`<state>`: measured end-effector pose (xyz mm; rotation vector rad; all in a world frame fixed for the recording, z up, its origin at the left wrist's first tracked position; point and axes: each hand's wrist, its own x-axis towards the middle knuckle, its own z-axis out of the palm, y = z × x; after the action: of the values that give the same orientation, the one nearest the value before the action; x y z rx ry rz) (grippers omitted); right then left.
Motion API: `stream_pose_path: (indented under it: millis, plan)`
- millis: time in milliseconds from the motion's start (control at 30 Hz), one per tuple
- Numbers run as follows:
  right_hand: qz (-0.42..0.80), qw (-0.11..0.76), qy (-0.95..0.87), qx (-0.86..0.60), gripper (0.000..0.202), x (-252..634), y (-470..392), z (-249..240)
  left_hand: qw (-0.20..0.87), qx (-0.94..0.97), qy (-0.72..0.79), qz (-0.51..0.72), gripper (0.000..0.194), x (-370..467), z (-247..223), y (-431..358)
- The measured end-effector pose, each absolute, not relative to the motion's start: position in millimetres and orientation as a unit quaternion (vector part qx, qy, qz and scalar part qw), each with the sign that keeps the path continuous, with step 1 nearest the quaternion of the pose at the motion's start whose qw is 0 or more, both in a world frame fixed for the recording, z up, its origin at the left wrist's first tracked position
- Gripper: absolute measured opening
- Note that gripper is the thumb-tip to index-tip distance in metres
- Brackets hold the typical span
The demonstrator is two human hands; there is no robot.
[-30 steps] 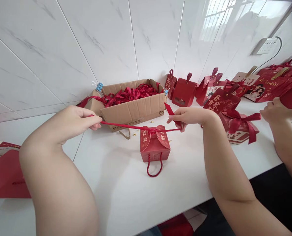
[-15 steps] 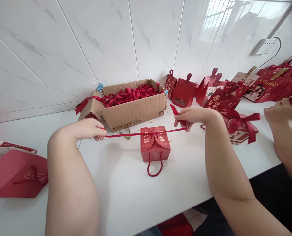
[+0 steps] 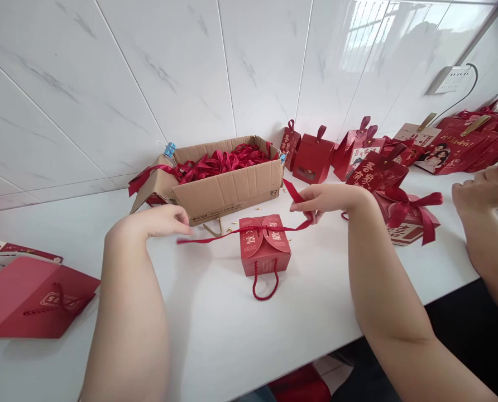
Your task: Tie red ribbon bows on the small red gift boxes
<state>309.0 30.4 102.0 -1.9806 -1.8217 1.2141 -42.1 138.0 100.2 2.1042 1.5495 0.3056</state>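
A small red gift box (image 3: 266,254) with curved top flaps and a twisted rope handle stands on the table. Red ribbon (image 3: 221,237) is knotted across its top, one end running to each side. My right hand (image 3: 316,202) pinches the right-hand length, whose tail sticks up past the fingers. Just above the ribbon's loose left end hovers my left hand (image 3: 167,220), fingers slightly bent and apart, holding nothing.
Behind the box, a cardboard carton (image 3: 228,192) full of red ribbon stands against the tiled wall. A red folded box (image 3: 35,298) lies at left. Several red gift bags (image 3: 314,159) and a ribboned box (image 3: 412,220) stand right, near another person's hand (image 3: 479,190).
My left hand has let go of the ribbon's left end and moved slightly right. That length has slackened and dropped. The right hand keeps its hold and has shifted slightly left.
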Motion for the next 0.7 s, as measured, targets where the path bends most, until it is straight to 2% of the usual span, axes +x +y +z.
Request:
stream_pose_path:
  millis: [133,300,700]
  plan:
    - [0.364,0.085,-0.684,-0.626,0.04,292.2,34.2,103.5,0.185,0.828,0.528,0.038,0.029,-7.7,111.9,116.1]
    - [0.322,0.062,-0.728,-0.602,0.05,267.7,37.3,102.7,0.281,0.874,0.396,-0.026,0.027,40.3,116.4,81.3]
    - [0.319,0.024,-0.724,-0.611,0.045,260.7,43.3,96.0,0.267,0.874,0.394,-0.096,0.032,50.9,111.5,77.5]
